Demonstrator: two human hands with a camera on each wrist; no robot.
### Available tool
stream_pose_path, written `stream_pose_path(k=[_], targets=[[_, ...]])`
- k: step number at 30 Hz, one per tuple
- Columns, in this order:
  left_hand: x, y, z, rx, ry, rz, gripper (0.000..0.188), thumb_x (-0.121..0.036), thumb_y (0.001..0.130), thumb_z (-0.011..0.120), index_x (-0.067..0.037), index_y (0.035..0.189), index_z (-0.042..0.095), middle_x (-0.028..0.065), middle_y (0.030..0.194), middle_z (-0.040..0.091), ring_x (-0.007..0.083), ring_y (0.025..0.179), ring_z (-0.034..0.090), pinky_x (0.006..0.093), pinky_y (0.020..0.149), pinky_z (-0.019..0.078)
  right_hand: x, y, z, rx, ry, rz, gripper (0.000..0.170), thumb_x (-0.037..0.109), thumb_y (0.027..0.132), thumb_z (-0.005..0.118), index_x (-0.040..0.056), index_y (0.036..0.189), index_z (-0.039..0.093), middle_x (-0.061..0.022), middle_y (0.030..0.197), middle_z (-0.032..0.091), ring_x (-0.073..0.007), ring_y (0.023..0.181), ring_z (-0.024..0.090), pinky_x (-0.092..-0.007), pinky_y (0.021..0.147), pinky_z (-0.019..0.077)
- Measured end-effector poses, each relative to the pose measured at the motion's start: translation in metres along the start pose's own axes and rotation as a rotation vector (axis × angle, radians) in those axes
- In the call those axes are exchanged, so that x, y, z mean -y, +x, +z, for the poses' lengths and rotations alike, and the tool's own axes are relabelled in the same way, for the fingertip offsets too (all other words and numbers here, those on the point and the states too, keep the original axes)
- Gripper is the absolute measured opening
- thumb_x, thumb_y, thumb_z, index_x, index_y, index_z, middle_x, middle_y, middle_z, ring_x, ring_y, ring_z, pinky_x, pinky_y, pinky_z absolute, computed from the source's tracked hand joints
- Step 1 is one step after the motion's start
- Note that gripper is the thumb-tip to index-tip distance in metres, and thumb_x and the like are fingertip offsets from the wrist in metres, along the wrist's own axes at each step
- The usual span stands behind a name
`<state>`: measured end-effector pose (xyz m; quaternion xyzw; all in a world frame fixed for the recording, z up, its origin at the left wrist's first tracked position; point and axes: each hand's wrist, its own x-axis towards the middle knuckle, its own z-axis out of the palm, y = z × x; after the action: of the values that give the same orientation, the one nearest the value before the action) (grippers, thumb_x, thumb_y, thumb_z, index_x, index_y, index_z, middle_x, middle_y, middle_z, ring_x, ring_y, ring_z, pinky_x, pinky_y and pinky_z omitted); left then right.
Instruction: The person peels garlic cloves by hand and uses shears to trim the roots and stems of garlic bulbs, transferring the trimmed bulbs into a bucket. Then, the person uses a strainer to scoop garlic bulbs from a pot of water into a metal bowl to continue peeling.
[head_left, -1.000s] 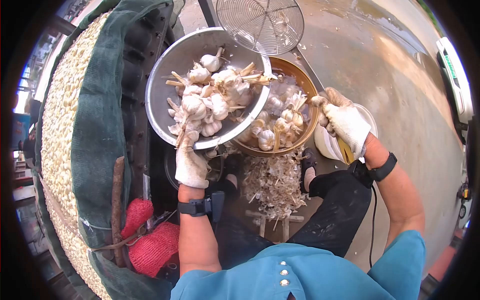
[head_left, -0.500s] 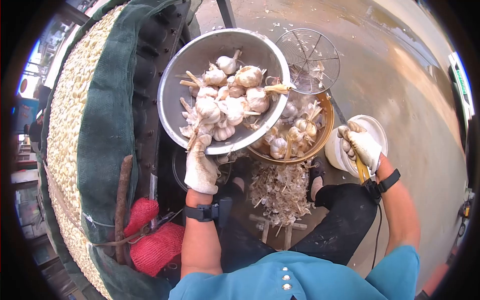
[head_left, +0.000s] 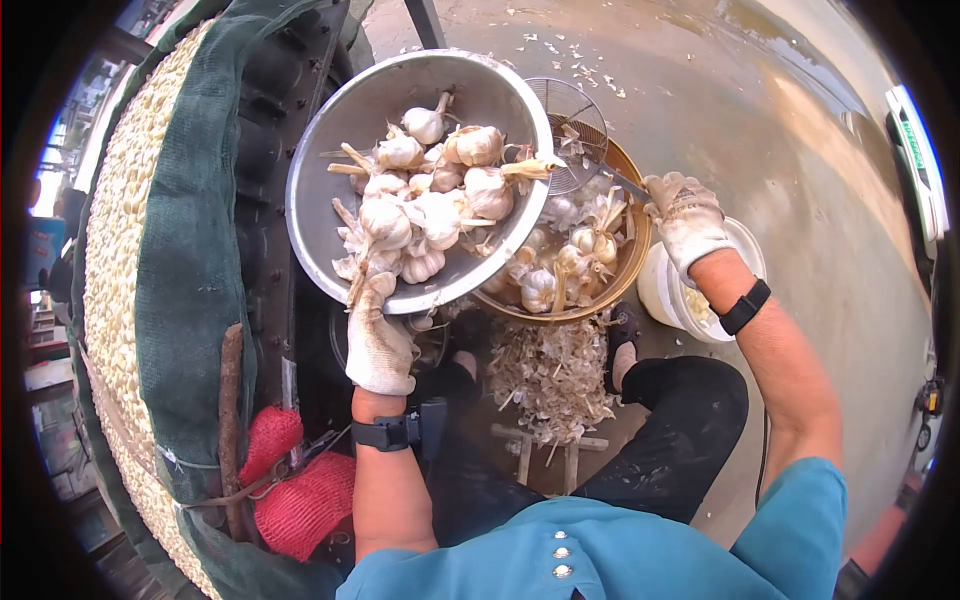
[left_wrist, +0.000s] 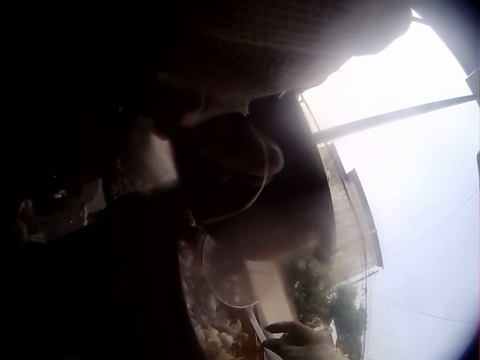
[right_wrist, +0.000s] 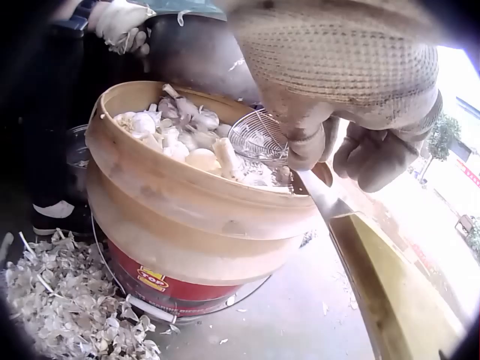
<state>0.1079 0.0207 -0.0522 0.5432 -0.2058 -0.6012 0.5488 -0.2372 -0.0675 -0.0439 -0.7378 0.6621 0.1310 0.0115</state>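
Note:
My gloved left hand (head_left: 378, 345) grips the near rim of a wide metal basin (head_left: 320, 225), thumb over the edge. Whole garlic bulbs (head_left: 388, 220) with dry stalks are heaped inside it. A wire skimmer (head_left: 575, 150) is in my gloved right hand (head_left: 688, 218), fingers curled round its handle (right_wrist: 330, 199). The skimmer's mesh lies at the far side of a tan tub (right_wrist: 202, 199), overlapping its rim in the head view, with some papery skin on it. More garlic bulbs (head_left: 538, 288) fill the tub. The left wrist view is mostly dark.
A white bucket (head_left: 655, 290) stands right of the tub, pale pieces inside. Garlic skins (head_left: 550, 375) pile up between the feet. At left, green netting (head_left: 190, 270) borders a mass of pale cloves (head_left: 115, 250); red mesh bags (head_left: 305, 505) lie near it.
The skimmer has come down from high beside the basin to the tub's far side. My right hand has turned over on its handle. More skin scraps show on the ground. My left hand still grips the basin.

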Motion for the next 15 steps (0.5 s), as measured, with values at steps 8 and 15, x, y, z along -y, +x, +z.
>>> stream_pose_path(k=[8,15], targets=[[-0.002,-0.001,0.005,-0.027,-0.032,0.002,0.043,-0.022,0.086,0.051,-0.009,0.127,0.049,0.0073,0.101,0.065,0.0150,0.074,0.065,0.0230,0.047,0.0474,0.032,0.029,0.028,0.136,-0.069,-0.274,0.026,0.018,0.089,0.051,0.0189,0.113,0.061,-0.0104,0.099,0.068,-0.0263,0.092,0.067,-0.0397,0.074,0.0544],[-0.003,0.000,0.002,0.015,-0.016,-0.008,0.043,-0.022,0.086,0.050,-0.008,0.127,0.049,0.0065,0.101,0.064,0.0145,0.075,0.064,0.0227,0.047,0.0475,0.033,0.029,0.021,0.223,-0.198,-0.273,0.017,0.014,0.084,0.055,0.0122,0.098,0.066,-0.0097,0.094,0.069,-0.0265,0.089,0.068,-0.0406,0.072,0.0545]])
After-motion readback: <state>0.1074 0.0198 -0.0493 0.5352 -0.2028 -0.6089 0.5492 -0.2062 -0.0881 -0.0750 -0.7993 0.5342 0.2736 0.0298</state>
